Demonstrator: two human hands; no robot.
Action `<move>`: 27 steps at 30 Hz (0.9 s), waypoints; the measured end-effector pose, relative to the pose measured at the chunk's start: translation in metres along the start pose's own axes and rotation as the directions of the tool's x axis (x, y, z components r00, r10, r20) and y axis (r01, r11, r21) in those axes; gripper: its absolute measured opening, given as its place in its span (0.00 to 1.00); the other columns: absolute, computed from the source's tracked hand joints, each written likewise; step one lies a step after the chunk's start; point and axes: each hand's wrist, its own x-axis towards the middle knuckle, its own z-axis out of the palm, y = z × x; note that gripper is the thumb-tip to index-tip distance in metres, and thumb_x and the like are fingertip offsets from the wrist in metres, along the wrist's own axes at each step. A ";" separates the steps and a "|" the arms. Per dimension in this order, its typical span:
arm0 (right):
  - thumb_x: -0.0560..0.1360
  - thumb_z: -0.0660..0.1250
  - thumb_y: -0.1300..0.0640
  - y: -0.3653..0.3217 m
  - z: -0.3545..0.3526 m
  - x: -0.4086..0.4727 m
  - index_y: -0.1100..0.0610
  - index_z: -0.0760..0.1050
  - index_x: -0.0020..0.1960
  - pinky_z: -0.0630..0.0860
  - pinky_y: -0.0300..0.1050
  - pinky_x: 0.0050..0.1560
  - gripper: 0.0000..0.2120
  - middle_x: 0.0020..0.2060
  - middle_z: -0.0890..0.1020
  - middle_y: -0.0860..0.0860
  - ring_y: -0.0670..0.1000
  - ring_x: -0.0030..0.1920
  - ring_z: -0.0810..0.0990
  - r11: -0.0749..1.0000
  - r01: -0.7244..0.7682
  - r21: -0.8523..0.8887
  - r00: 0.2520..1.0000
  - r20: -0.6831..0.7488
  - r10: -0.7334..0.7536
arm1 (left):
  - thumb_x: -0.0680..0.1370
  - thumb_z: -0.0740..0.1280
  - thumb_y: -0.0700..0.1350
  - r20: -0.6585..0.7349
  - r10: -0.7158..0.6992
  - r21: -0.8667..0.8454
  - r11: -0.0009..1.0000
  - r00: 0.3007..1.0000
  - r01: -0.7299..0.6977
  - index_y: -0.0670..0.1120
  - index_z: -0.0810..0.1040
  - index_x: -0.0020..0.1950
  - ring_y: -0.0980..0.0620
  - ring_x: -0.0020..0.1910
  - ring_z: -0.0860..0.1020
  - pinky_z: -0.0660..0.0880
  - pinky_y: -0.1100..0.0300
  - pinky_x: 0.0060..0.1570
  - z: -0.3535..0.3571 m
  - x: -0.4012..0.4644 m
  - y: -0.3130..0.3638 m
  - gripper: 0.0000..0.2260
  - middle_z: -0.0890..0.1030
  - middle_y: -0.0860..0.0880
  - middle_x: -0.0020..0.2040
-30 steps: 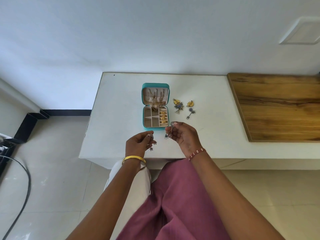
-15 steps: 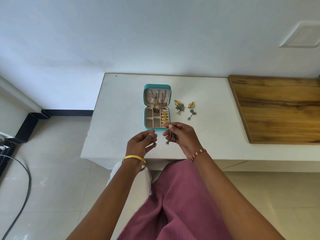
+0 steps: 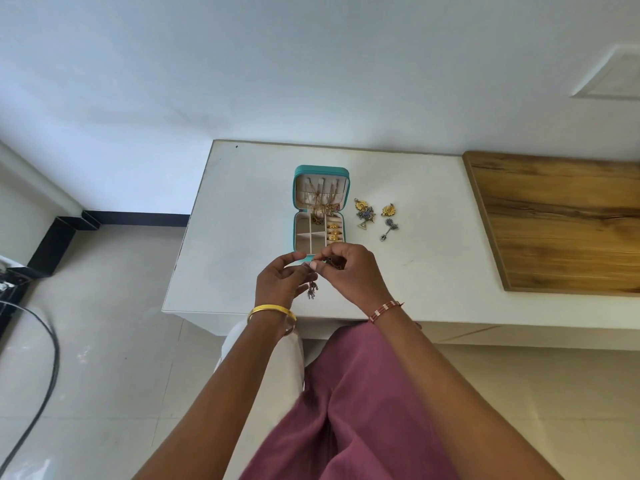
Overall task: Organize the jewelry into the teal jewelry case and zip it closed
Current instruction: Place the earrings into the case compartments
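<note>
The teal jewelry case [image 3: 295, 202] lies open on the white table [image 3: 242, 209], with gold chains in its lid and gold rings in the right compartments. Just in front of the case my left hand [image 3: 278, 280] pinches a silver dangling earring [image 3: 311, 292] that hangs below its fingers. My right hand [image 3: 349, 273] touches the left hand's fingertips and pinches a second small dark earring [image 3: 333, 262]. To the right of the case lie two gold-and-blue earrings [image 3: 365, 213] and a gold one with a silver drop [image 3: 389, 220].
A wooden board [image 3: 561, 220] covers the table's right part. The table's front edge runs just below my wrists. My lap in maroon cloth fills the lower middle. A black cable [image 3: 41, 393] curves over the tiled floor at the left.
Both hands have come together in front of the case; they were a little apart, each with an earring, and now their fingertips meet.
</note>
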 end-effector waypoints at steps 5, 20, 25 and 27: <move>0.69 0.72 0.61 -0.004 0.000 0.014 0.58 0.78 0.39 0.69 0.27 0.29 0.03 0.27 0.75 0.46 0.40 0.26 0.72 0.998 0.002 0.064 0.999 -0.033 0.000 | 0.74 0.66 0.36 -0.003 0.022 0.006 1.000 1.000 -0.022 0.43 0.76 0.51 0.50 0.38 0.81 0.78 0.57 0.47 0.004 0.012 0.006 0.07 0.81 0.43 0.42; 0.71 0.68 0.67 -0.006 -0.006 0.074 0.58 0.74 0.36 0.75 0.36 0.31 0.08 0.28 0.77 0.54 0.45 0.25 0.73 0.962 -0.118 0.247 0.991 -0.035 0.130 | 0.77 0.62 0.39 -0.206 0.156 0.441 0.896 0.966 -0.050 0.45 0.77 0.59 0.53 0.45 0.75 0.69 0.64 0.50 -0.010 0.046 -0.036 0.12 0.81 0.44 0.53; 0.70 0.69 0.66 0.009 0.006 0.082 0.56 0.72 0.31 0.75 0.41 0.32 0.12 0.26 0.77 0.54 0.42 0.20 0.71 0.962 -0.210 0.172 0.972 -0.068 0.224 | 0.76 0.62 0.38 -0.174 0.145 0.442 0.895 0.974 -0.055 0.46 0.75 0.61 0.54 0.46 0.75 0.69 0.66 0.51 -0.011 0.047 -0.037 0.14 0.81 0.45 0.54; 0.70 0.70 0.65 0.013 0.009 0.083 0.56 0.71 0.30 0.74 0.41 0.31 0.13 0.25 0.76 0.53 0.40 0.18 0.70 0.963 -0.235 0.133 0.967 -0.072 0.245 | 0.76 0.62 0.38 -0.160 0.143 0.435 0.898 0.977 -0.060 0.46 0.75 0.62 0.54 0.47 0.76 0.69 0.65 0.53 -0.012 0.047 -0.037 0.14 0.81 0.45 0.55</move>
